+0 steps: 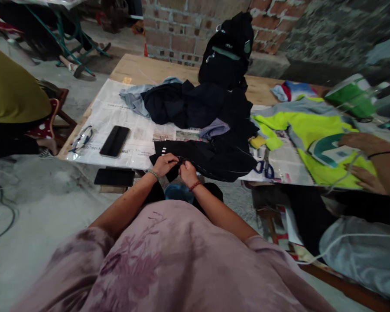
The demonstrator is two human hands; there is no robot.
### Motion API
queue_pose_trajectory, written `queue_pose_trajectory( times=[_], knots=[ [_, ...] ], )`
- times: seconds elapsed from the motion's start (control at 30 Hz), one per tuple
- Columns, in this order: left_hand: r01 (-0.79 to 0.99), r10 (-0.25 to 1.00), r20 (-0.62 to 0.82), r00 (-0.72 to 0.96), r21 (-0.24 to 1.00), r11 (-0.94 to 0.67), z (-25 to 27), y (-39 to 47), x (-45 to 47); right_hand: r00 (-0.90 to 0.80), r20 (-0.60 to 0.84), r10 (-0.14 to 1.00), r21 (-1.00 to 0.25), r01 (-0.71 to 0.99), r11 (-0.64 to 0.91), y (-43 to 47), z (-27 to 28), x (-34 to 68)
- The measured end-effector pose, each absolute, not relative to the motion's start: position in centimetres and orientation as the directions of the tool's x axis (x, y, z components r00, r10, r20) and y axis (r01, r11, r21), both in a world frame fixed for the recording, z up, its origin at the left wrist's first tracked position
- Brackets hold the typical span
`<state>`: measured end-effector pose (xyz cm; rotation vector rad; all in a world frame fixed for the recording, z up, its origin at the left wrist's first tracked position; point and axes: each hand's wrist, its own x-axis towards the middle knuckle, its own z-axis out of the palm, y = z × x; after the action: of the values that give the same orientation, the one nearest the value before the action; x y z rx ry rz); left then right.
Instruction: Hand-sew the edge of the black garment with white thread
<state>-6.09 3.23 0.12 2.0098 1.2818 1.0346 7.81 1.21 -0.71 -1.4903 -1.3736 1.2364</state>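
Observation:
A black garment (214,158) with a light line of stitching or thread along it lies at the table's front edge. My left hand (164,164) pinches its edge close to a small patch of white stripes. Just to the right, my right hand (187,173) has its fingers closed on the same edge, nearly touching the left fingertips. Whether a needle or pin is between the fingers is too small to tell. Behind lies a heap of dark clothing (185,104), with a greyish-purple cloth (215,128) on it.
A black phone (115,141) and glasses (82,138) lie on newspaper at left. Blue-handled scissors (264,168) lie right of the garment. A co-worker's hand (357,141) holds an iron (333,149) on a yellow-green garment (315,125). A black backpack (227,56) stands behind.

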Motion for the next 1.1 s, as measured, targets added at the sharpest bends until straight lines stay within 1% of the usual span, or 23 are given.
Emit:
queue_pose_trajectory(
  times=[0.13,0.23,0.33,0.5,0.6,0.7,0.77,0.8,0.83,0.9,0.93,0.97,1.03,1.1],
  knots=[
    [0.493,0.916,0.307,0.258,0.774,-0.398,0.7,3.0,-6.2,-0.060,-0.206,0.977,-0.954,0.235,-0.187,1.5,-0.7,7.9],
    [0.488,0.929,0.246,0.278,0.797,-0.357,1.2,2.7,-6.2,-0.050,-0.255,0.966,-0.952,0.190,-0.241,1.4,-0.7,7.9],
    [0.502,0.928,0.208,0.308,0.794,-0.344,1.3,2.7,-6.3,-0.050,-0.268,0.962,-0.954,0.157,-0.257,1.2,-0.5,8.0],
    [0.508,0.921,0.239,0.306,0.778,-0.371,0.7,2.9,-6.2,-0.122,-0.273,0.954,-0.962,0.053,-0.269,0.5,0.3,7.9],
    [0.525,0.922,0.299,0.247,0.758,-0.387,0.3,2.9,-5.8,-0.127,-0.312,0.942,-0.949,0.089,-0.302,-0.2,0.9,8.2],
    [0.533,0.918,0.318,0.236,0.748,-0.396,0.2,2.8,-5.4,-0.151,-0.317,0.936,-0.939,0.188,-0.288,-1.4,1.3,9.6],
    [0.532,0.916,0.313,0.250,0.746,-0.400,0.2,2.8,-5.4,-0.176,-0.254,0.951,-0.935,0.295,-0.196,-2.3,1.7,11.2],
    [0.529,0.917,0.310,0.253,0.749,-0.399,0.2,2.8,-5.3,-0.173,-0.181,0.968,-0.929,0.352,-0.111,-2.7,1.9,12.1],
    [0.524,0.918,0.307,0.253,0.754,-0.397,0.2,2.8,-5.3,-0.166,-0.075,0.983,-0.913,0.407,0.000,-2.9,2.3,12.9],
    [0.514,0.920,0.306,0.246,0.763,-0.392,0.2,2.7,-5.3,-0.106,0.168,0.980,-0.831,0.519,0.198,-2.7,3.2,14.3],
    [0.508,0.920,0.308,0.241,0.768,-0.390,0.1,2.7,-5.3,-0.066,0.267,0.961,-0.780,0.571,0.256,-2.4,3.8,14.7],
    [0.503,0.920,0.312,0.236,0.771,-0.391,0.1,2.7,-5.3,-0.040,0.335,0.941,-0.733,0.616,0.287,-1.8,4.3,14.9],
    [0.496,0.919,0.324,0.223,0.774,-0.393,0.0,2.7,-5.2,-0.048,0.393,0.918,-0.666,0.674,0.320,-0.1,5.4,14.7],
    [0.499,0.922,0.330,0.202,0.776,-0.386,0.1,2.6,-5.3,-0.121,0.366,0.923,-0.628,0.699,0.341,1.7,6.2,13.8]
  ],
)
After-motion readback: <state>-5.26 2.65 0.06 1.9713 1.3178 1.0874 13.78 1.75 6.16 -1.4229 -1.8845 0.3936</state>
